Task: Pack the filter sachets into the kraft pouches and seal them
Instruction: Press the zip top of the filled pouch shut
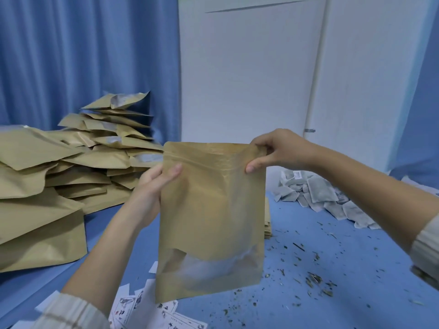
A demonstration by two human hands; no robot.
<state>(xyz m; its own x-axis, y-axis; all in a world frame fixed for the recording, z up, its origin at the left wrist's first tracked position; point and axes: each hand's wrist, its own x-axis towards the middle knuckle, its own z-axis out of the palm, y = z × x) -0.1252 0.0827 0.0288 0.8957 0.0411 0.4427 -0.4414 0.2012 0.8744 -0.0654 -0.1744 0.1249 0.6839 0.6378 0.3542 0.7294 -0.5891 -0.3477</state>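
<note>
Kraft pouch (211, 210) is hanging upright in mid-air over the table (332, 269), something pale showing through its window, so likely filled. Right hand (275, 150) is pinching the top corner at the zip; left hand (154, 184) is gripping the left edge, thumb in front. Seal state: cannot tell. Packed-looking pouches (71, 167) are piling up left; loose sachets (320, 198) are waiting right, so plenty left.

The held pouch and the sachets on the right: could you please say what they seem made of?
Pouch: apparently matte kraft paper, tan and creased, with a frosted, probably plastic window near the bottom. Sachets: thin whitish filter mesh or paper, seemingly; dark filling shows through.
</note>
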